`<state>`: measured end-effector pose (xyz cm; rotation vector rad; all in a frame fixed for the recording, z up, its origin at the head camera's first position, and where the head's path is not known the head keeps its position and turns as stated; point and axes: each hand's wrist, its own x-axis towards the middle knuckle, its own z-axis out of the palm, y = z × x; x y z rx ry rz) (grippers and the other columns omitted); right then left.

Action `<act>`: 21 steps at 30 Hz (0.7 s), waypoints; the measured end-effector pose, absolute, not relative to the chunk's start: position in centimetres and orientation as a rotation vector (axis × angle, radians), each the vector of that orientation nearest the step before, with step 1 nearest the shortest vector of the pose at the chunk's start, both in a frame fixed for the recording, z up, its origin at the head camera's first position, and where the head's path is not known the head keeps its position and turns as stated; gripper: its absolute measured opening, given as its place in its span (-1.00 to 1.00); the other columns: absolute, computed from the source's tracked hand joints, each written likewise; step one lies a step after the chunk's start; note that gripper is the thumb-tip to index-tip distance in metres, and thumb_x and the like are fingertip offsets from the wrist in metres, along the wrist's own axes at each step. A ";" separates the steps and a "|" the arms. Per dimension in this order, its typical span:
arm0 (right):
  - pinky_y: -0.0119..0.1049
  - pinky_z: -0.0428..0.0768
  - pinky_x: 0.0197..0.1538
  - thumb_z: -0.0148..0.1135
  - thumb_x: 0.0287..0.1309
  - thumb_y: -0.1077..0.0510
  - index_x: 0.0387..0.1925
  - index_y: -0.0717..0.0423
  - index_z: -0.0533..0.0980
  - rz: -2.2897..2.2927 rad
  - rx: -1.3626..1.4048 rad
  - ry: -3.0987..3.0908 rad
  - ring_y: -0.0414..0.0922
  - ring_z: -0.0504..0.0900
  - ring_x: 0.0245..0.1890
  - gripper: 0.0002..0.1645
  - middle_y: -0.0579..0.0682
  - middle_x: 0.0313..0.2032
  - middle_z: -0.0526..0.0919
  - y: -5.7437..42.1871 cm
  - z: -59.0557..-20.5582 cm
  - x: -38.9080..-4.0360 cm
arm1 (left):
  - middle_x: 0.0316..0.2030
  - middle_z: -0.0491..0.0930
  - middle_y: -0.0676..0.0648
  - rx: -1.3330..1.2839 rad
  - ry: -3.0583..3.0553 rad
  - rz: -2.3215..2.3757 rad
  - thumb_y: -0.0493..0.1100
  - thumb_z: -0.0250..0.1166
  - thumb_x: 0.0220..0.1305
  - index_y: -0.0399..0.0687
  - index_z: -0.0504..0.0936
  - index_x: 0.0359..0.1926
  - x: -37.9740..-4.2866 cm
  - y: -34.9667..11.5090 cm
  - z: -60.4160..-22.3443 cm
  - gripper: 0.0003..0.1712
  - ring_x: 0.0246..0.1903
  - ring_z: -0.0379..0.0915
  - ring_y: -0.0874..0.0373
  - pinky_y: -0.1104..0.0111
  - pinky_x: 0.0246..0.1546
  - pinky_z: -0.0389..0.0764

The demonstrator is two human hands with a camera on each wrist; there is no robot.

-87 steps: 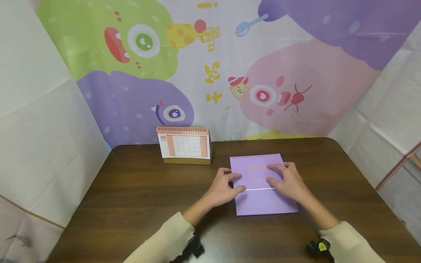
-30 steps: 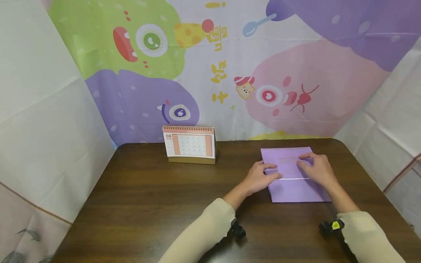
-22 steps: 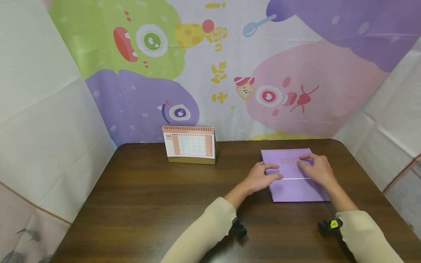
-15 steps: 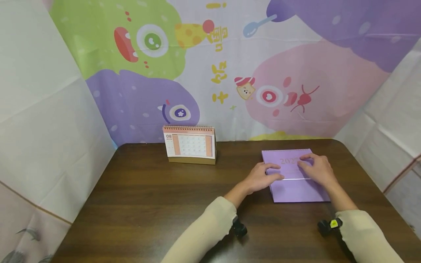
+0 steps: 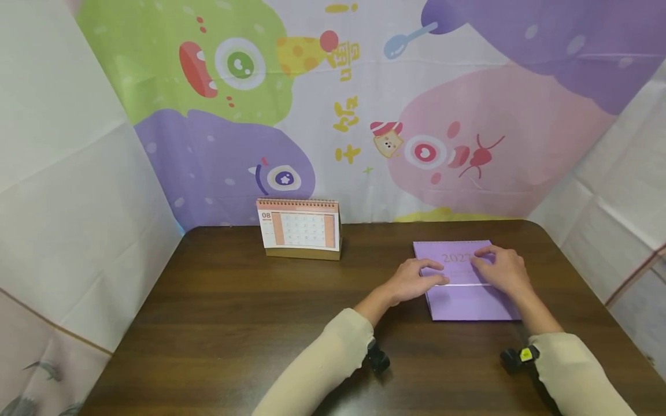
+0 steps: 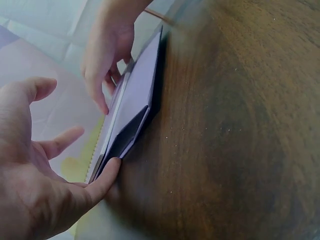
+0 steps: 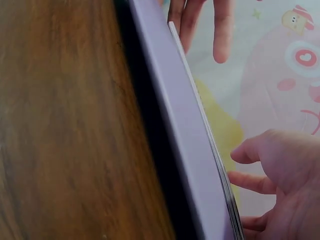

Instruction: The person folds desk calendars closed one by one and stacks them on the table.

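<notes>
A purple desk calendar [image 5: 473, 303] with 2023 on its cover leans back at the right of the table. In the left wrist view its folded base [image 6: 131, 131] shows a narrow gap at the end. My left hand [image 5: 410, 282] is at its left side, one finger touching the end while thumb and index finger stand spread. Along the right side lies my right hand [image 5: 503, 270], thumb and index apart over the cover. In the right wrist view, lower fingers of the right hand [image 7: 295, 182] are partly hidden behind the calendar's page edges.
Farther left at the back of the brown wooden table [image 5: 250, 323] stands another desk calendar [image 5: 302, 230], white and orange, showing 08. A cartoon-printed cloth [image 5: 359, 190] hangs behind the table, with pale cloth walls on both sides.
Both hands have carried the purple calendar to the right and slightly back. Over the last second its top edge has come down a little in the head view. The white calendar stays put.
</notes>
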<state>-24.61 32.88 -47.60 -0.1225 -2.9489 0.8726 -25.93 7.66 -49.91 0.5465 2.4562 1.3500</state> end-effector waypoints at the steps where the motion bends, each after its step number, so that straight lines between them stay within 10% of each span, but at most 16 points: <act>1: 0.61 0.46 0.35 0.31 0.57 -0.07 0.26 0.31 0.68 0.865 -0.129 -2.950 0.74 0.44 0.37 -0.45 0.66 0.36 0.56 32.9 -47.6 -24.6 | 0.44 0.71 0.11 0.539 2.448 1.342 0.21 0.47 0.36 0.31 0.82 0.30 -25.9 7.7 -49.9 -0.48 0.56 0.47 0.11 0.16 0.56 0.52; 21: 0.60 0.44 0.23 0.26 0.57 -0.07 0.31 0.33 0.60 0.859 -0.145 -3.007 0.76 0.33 0.36 -0.40 0.74 0.37 0.45 32.6 -47.1 -23.9 | 0.65 0.45 -0.13 0.509 2.404 1.260 0.25 0.38 0.46 0.16 0.70 0.47 -23.4 6.8 -46.3 -0.34 0.73 0.19 -0.12 -0.01 0.73 0.33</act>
